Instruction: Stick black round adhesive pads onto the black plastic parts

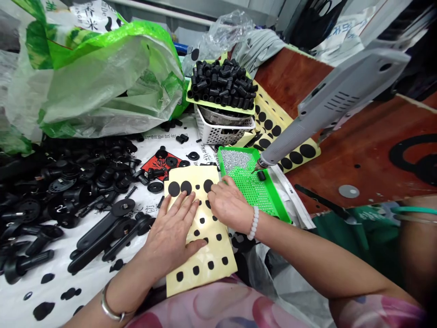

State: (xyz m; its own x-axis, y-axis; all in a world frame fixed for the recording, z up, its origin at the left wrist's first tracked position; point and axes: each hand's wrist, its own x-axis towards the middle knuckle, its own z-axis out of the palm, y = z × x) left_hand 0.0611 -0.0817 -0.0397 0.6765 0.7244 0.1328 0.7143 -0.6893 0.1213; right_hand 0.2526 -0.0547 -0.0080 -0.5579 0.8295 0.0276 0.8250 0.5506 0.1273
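Note:
In front of me lies a pale yellow sheet bearing round black stickers and small black dots. My left hand rests flat on it, fingers stretched out and slightly spread. Toward the sheet's upper right, my right hand has its fingers curled in a pinch by a large black round sticker. What those fingertips hold, if anything, is hidden. Right beside the sheet sits a green perforated tray with small silvery screws at its far end and a short black piece inside.
A grey electric screwdriver hangs tip-down over the tray. Black plastic parts pile up on the left. Behind stand a white basket topped with black tubes, and a green-white plastic bag. Another person's arm shows at right.

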